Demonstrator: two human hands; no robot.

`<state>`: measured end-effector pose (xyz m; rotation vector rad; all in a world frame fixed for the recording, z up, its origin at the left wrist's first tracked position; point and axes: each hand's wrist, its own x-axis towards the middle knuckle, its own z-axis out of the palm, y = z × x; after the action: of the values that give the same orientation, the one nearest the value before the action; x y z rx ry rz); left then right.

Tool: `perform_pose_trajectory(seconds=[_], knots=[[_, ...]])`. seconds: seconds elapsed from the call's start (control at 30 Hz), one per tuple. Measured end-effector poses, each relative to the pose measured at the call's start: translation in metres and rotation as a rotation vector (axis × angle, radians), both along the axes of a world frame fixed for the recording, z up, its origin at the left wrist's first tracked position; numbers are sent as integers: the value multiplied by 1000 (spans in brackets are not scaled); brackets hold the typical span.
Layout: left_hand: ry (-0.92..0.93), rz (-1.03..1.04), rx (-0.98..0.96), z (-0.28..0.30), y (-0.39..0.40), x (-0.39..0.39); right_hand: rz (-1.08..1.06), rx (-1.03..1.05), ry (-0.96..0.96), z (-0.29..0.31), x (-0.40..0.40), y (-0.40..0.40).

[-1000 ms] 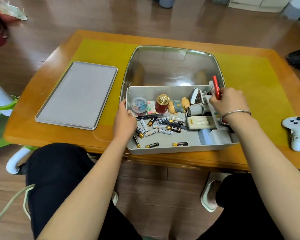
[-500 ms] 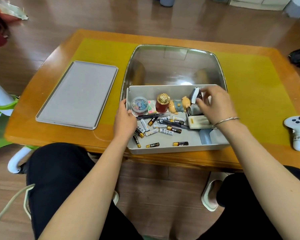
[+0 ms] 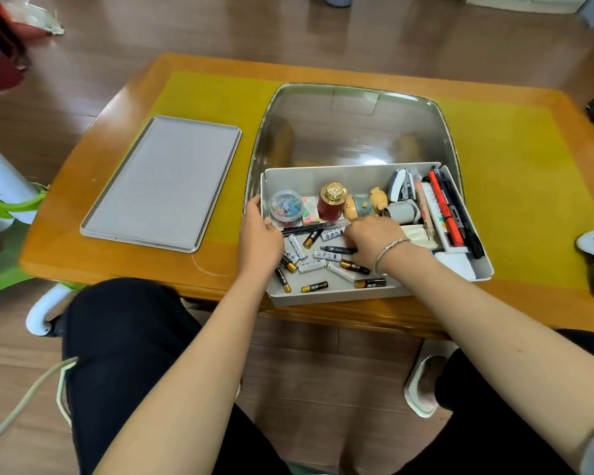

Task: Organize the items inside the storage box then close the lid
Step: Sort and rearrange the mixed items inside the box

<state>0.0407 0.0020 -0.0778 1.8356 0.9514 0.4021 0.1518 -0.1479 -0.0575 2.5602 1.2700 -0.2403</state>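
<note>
Right hand (image 3: 371,238), centre of frame, reaches into the storage box (image 3: 336,296); fingers curl down among the loose batteries (image 3: 314,265) and a black pen (image 3: 338,249), but whether they grip anything cannot be told. Left hand (image 3: 259,234) clasps the box's left wall, thumb inside beside a clear tub of clips (image 3: 285,209). Box sits at the counter's (image 3: 117,255) near edge, clear lid (image 3: 350,128) raised behind. Grey tray (image 3: 162,183) lies left of centre.

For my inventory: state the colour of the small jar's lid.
Gold, on the dark red jar; seen in the head view.
</note>
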Motion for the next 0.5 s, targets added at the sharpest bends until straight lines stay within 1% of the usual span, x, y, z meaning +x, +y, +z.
perform_pose_trajectory(seconds=[0.07,0.17,0.23,0.33,0.5], knots=[[4,-8,3,0,0,0,28,66,16,1,-2,1],[2,-11,12,0,0,-1,69,275,97,-1,-4,9],[1,-8,18,0,0,-1,116,350,114,-4,-4,17],[2,-16,23,0,0,-1,142,329,71,-7,-3,29],[7,-27,6,0,0,-2,88,234,37,-10,0,38]])
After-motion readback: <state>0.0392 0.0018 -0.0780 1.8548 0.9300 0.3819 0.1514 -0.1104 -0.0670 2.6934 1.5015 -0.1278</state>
